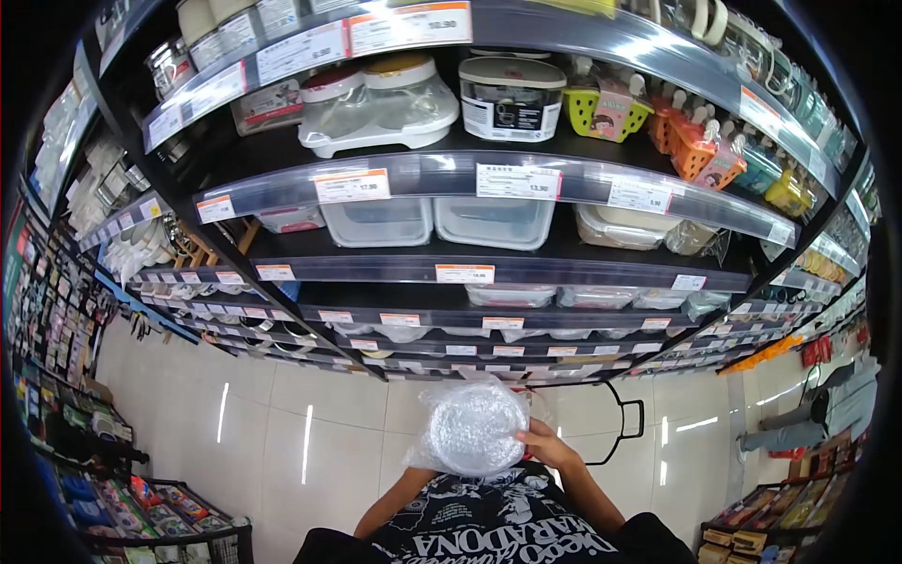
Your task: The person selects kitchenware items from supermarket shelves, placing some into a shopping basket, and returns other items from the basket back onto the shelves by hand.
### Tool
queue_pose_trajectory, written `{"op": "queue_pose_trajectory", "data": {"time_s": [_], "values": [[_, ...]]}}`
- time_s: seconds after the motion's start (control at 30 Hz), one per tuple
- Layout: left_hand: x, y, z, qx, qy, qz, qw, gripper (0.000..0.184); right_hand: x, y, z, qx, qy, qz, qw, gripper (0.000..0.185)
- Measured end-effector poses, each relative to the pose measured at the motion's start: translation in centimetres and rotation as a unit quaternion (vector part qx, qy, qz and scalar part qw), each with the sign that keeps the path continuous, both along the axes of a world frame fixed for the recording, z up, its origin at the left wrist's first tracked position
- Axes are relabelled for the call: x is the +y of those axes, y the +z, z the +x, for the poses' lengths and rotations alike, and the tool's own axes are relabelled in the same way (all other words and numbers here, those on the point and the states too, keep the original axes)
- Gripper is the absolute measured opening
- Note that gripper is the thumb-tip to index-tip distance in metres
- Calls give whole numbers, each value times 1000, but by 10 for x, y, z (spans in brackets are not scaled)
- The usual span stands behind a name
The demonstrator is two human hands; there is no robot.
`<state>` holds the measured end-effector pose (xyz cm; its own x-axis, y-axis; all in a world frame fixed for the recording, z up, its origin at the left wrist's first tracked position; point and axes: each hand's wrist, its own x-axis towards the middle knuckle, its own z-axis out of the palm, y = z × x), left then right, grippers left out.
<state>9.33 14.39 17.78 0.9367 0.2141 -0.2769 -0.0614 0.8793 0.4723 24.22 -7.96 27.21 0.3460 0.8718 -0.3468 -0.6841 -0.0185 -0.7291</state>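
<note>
Shelves (376,274), right fingers (529,437) clasping bubble-wrapped bundle (475,429)

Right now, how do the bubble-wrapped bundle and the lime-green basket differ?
The bubble-wrapped bundle looks round and silvery-clear; the lime-green basket is brightly coloured, with openings in its side. The bubble-wrapped bundle is in the right hand; the lime-green basket sits on a shelf.
</note>
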Motion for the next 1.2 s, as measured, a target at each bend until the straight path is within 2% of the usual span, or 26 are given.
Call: {"op": "queue_pose_trajectory", "data": {"time_s": [0.17,0.3,0.4,0.5,0.57,0.67,0.7,0.73,0.8,0.83,0.9,0.97,1.0,1.07,1.1,1.2], "values": [[15,2,-36,-15,13,-23,1000,47,23,3,-20,49,-9,17,999,65],[30,9,-45,-21,17,-41,999,47,45,2,-38,142,-53,42,988,71],[46,16,-55,-13,12,-61,998,48,61,-4,-53,93,-106,69,988,58],[48,28,-57,4,1,-85,996,48,64,-27,-63,73,-120,1,990,55],[52,36,-50,0,-7,-95,995,49,68,-37,-70,106,-167,-30,980,53],[44,36,-31,161,-63,84,981,51,82,-39,-76,139,-210,-17,968,50],[32,74,-17,71,-88,71,991,51,85,-38,-79,148,-222,-3,964,49],[30,96,-3,-38,-119,242,962,54,85,-35,-80,174,-236,17,956,47],[21,117,1,-69,-128,491,859,57,79,-22,-77,221,-259,59,938,46],[16,126,5,-90,-128,547,822,57,81,-18,-77,180,-293,19,939,45],[5,146,11,-130,-123,652,737,58,82,-13,-72,175,-295,24,939,45],[0,181,13,-119,-136,746,641,58,65,-16,-72,172,-296,25,939,45],[-4,195,15,-112,-141,788,589,58,86,-6,-65,171,-297,26,939,45],[-9,201,23,-117,-112,790,592,50,98,1,-61,169,-299,27,939,45],[-11,199,28,-128,-103,791,589,48,59,-17,-76,168,-302,28,938,45],[-22,202,41,-155,-79,783,597,40,46,-17,-74,166,-310,26,936,45]]}}
